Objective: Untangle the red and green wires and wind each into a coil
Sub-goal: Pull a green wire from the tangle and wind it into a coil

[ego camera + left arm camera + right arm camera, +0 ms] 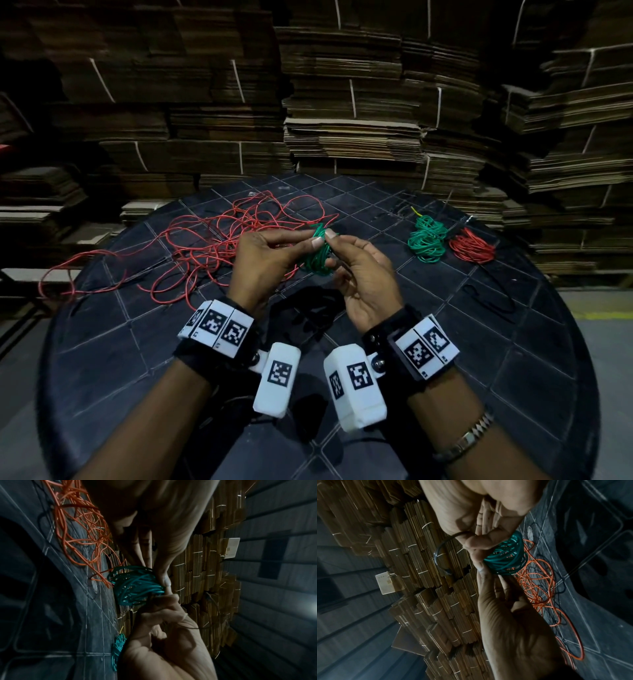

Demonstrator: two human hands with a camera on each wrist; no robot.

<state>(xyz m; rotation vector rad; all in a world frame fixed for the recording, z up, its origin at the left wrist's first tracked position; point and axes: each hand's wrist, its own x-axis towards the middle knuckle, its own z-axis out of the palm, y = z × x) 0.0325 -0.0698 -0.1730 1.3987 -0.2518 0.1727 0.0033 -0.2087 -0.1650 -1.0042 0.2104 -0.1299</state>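
Note:
Above the middle of the black table [445, 342], both hands hold a small green wire coil [317, 260] between them. My left hand [308, 241] pinches its top from the left. My right hand [334, 255] pinches it from the right. In the left wrist view my left hand [163, 580] and right hand [169, 599] meet at the coil [135, 585]. In the right wrist view a thin dark wire loop [439, 555] sticks out of my right hand [476, 543] beside the coil [505, 561]. Loose red wire [222, 240] sprawls on the left.
A wound green coil [426, 240] and a wound red coil [472, 245] lie at the table's right rear. Thin black wires [489, 301] lie on the table's right side. Tall stacks of flattened cardboard [342, 102] stand behind the table.

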